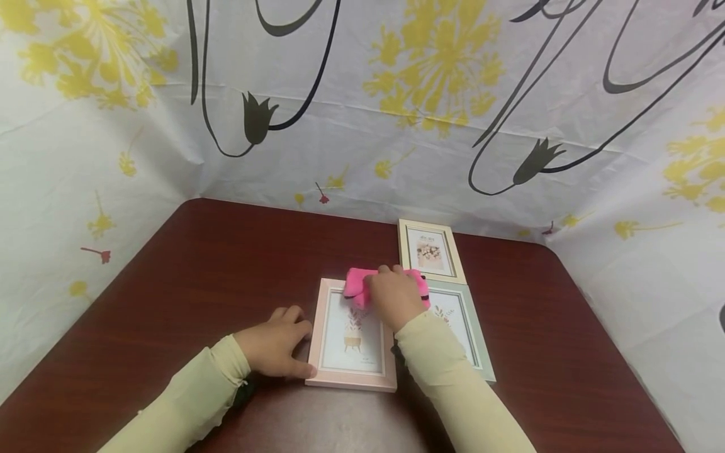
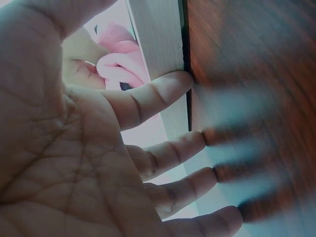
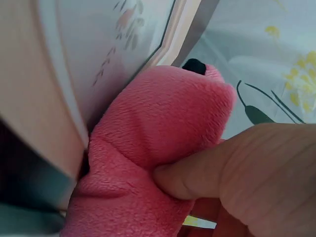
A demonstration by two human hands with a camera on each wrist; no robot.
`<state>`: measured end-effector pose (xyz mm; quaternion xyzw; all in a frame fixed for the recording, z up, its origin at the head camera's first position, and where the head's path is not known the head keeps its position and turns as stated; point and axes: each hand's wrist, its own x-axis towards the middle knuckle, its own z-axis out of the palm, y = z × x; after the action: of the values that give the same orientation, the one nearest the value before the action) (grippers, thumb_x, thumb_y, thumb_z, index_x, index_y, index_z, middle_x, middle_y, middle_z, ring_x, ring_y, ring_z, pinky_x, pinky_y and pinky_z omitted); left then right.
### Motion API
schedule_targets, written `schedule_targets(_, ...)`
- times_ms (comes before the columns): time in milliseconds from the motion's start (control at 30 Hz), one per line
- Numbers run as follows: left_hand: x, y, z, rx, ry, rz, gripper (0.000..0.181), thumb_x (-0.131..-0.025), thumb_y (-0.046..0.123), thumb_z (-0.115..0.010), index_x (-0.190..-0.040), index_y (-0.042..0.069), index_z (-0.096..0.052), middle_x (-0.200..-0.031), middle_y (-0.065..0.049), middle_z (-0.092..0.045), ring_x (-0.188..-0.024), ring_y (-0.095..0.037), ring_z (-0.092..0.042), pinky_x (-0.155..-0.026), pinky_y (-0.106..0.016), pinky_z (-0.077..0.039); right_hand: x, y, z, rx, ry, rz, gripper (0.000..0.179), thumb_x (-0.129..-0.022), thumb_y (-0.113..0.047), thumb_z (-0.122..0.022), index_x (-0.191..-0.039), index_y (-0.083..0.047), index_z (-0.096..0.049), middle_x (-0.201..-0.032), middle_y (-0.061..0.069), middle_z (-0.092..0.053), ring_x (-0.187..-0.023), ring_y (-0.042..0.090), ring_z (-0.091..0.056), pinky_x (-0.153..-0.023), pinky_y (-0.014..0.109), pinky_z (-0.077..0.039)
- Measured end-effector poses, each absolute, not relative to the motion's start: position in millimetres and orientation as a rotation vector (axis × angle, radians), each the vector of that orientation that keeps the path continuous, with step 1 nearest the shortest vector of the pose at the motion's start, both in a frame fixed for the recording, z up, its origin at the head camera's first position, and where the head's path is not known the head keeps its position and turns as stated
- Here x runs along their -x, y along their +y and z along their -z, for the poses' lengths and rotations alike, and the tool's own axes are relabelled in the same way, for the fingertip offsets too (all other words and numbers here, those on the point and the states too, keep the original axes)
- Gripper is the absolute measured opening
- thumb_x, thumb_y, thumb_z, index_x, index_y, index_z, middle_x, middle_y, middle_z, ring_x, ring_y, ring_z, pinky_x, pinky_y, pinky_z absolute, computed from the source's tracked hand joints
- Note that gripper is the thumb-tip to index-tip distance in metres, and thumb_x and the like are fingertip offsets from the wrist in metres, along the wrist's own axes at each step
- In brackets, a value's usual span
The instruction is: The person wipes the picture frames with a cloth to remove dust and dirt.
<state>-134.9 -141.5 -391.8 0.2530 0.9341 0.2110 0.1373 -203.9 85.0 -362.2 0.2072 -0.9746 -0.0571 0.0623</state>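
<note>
A pink picture frame (image 1: 352, 380) with a plant print lies flat on the dark red-brown table. My right hand (image 1: 394, 296) grips a folded pink cloth (image 1: 358, 284) with black edging, pressed on the upper part of this frame. In the right wrist view the thumb sinks into the fluffy cloth (image 3: 163, 118), which lies against the frame's glass. My left hand (image 1: 277, 343) rests at the frame's left side, thumb by the lower left corner. The left wrist view shows its fingers (image 2: 163, 96) spread and slightly bent, fingertips at the frame's side and the tabletop.
Right of the pink frame lies a pale green frame (image 1: 481, 352), partly behind my right arm. A cream frame (image 1: 460, 267) lies beyond it near the table's back edge. A white sheet (image 1: 340, 126) with yellow and dark flower patterns hangs around the table (image 1: 238, 264).
</note>
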Motion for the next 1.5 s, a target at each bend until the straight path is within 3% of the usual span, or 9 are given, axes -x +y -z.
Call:
schedule_targets(100,134.0,-142.4,390.7,-0.741,2.704,-0.615,0.045,-0.076,0.042,-0.081,-0.103,0.011,-0.063,-0.116,-0.014,-0.047,-0.116,-0.039,-0.043,-0.092,-0.052,-0.044,206.6,80.3,365.2,-0.708,-2.957,0.142,0.021,-0.088,-0.006,-0.072,-0.106,-0.018,-0.075,-0.094,0.009,-0.068,-0.078,0.025,-0.058,-0.069,0.036,-0.051)
schedule_targets(267,131.8,-144.4,388.8,-0.764,2.707,-0.623,0.048,-0.076,0.044,-0.081,-0.104,0.01,-0.063,-0.114,-0.014,-0.047,-0.113,-0.039,-0.044,-0.091,-0.053,-0.044,208.8,68.5,368.1,-0.869,-2.959,0.019,0.031,-0.089,-0.004,-0.07,-0.116,-0.019,-0.072,-0.103,0.009,-0.068,-0.092,0.028,-0.061,-0.081,0.037,-0.052)
schedule_targets(567,132.6,-142.5,388.7,-0.757,2.696,-0.619,0.052,-0.077,0.045,-0.08,-0.111,0.009,-0.064,-0.115,-0.013,-0.048,-0.114,-0.039,-0.044,-0.091,-0.051,-0.045,202.0,63.1,370.1,-0.924,-2.958,0.071,0.036,-0.088,-0.008,-0.074,-0.12,-0.024,-0.072,-0.107,0.007,-0.066,-0.099,0.026,-0.058,-0.085,0.036,-0.051)
schedule_targets(733,132.3,-141.7,390.3,-0.733,2.731,-0.67,0.045,-0.074,0.045,-0.082,-0.094,0.011,-0.062,-0.108,-0.007,-0.048,-0.109,-0.034,-0.046,-0.084,-0.046,-0.047,186.8,68.3,368.2,-0.999,-2.978,0.069,0.033,-0.084,-0.015,-0.08,-0.115,-0.024,-0.074,-0.103,0.003,-0.066,-0.098,0.024,-0.058,-0.088,0.035,-0.05)
schedule_targets(900,131.3,-144.4,393.4,-0.747,2.772,-0.694,0.044,-0.071,0.048,-0.083,-0.074,0.016,-0.052,-0.106,-0.005,-0.047,-0.104,-0.031,-0.047,-0.077,-0.041,-0.046,161.6,73.0,363.7,-1.134,-2.948,0.086,0.033,-0.082,-0.015,-0.081,-0.112,-0.026,-0.076,-0.096,-0.001,-0.065,-0.091,0.02,-0.057,-0.083,0.031,-0.049)
schedule_targets(1000,131.2,-145.6,393.6,-0.773,2.788,-0.67,0.041,-0.07,0.046,-0.082,-0.064,0.018,-0.052,-0.114,-0.008,-0.051,-0.11,-0.035,-0.049,-0.081,-0.043,-0.048,145.0,74.7,359.0,-1.218,-2.927,0.082,0.033,-0.086,-0.009,-0.075,-0.114,-0.027,-0.076,-0.096,-0.002,-0.066,-0.089,0.017,-0.057,-0.081,0.028,-0.048)
schedule_targets(1133,131.1,-146.5,393.4,-0.776,2.778,-0.63,0.037,-0.069,0.04,-0.08,-0.053,0.019,-0.053,-0.122,-0.013,-0.053,-0.117,-0.04,-0.049,-0.084,-0.044,-0.049,127.5,75.2,354.7,-1.336,-2.882,0.106,0.032,-0.084,-0.011,-0.078,-0.111,-0.029,-0.076,-0.092,-0.004,-0.066,-0.088,0.014,-0.058,-0.081,0.025,-0.048)
schedule_targets(1333,131.4,-145.8,393.9,-0.764,2.774,-0.638,0.036,-0.069,0.037,-0.08,-0.053,0.019,-0.053,-0.122,-0.011,-0.053,-0.118,-0.039,-0.049,-0.082,-0.042,-0.05,121.3,74.4,355.9,-1.334,-2.838,0.162,0.033,-0.082,-0.012,-0.079,-0.109,-0.029,-0.076,-0.085,-0.005,-0.063,-0.081,0.013,-0.054,-0.076,0.025,-0.046)
schedule_targets(1500,131.6,-145.9,394.9,-0.775,2.79,-0.664,0.038,-0.069,0.045,-0.083,-0.065,0.02,-0.054,-0.113,-0.005,-0.05,-0.114,-0.036,-0.049,-0.08,-0.043,-0.048,135.3,68.5,359.6,-1.199,-2.888,0.139,0.027,-0.083,-0.01,-0.075,-0.103,-0.028,-0.076,-0.077,-0.004,-0.055,-0.076,0.016,-0.05,-0.068,0.027,-0.044)
